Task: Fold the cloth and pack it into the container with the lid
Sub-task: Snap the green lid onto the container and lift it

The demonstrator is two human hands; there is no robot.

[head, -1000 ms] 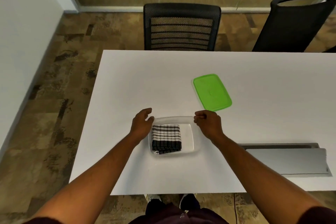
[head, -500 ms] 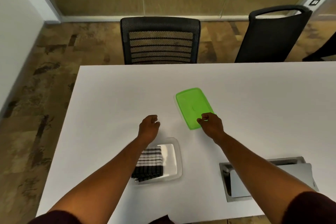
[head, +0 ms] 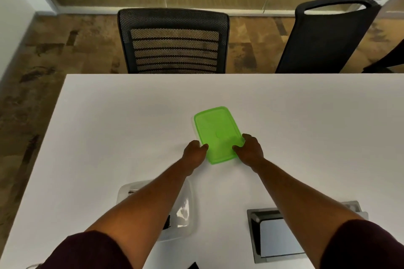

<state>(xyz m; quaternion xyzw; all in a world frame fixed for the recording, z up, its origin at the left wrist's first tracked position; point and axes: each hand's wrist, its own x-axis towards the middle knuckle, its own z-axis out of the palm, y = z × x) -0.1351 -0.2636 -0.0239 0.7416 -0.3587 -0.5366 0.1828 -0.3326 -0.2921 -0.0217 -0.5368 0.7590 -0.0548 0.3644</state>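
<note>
A green rectangular lid (head: 216,131) lies flat on the white table (head: 109,126), past the middle. My left hand (head: 194,155) grips its near left edge with curled fingers. On the near right corner my right hand (head: 251,150) holds the lid too. The clear plastic container (head: 185,209) stands nearer to me, mostly hidden under my left forearm. The folded black-and-white checked cloth (head: 132,192) lies inside it; only slivers show.
A recessed grey cable box (head: 273,236) with an open flap sits in the table at the near right. Two black office chairs (head: 175,39) (head: 328,35) stand behind the far edge. Patterned carpet lies to the left.
Both hands left the container and reached forward to the green lid. They now hold its near end. The view tilted up, so the container sits lower in frame.
</note>
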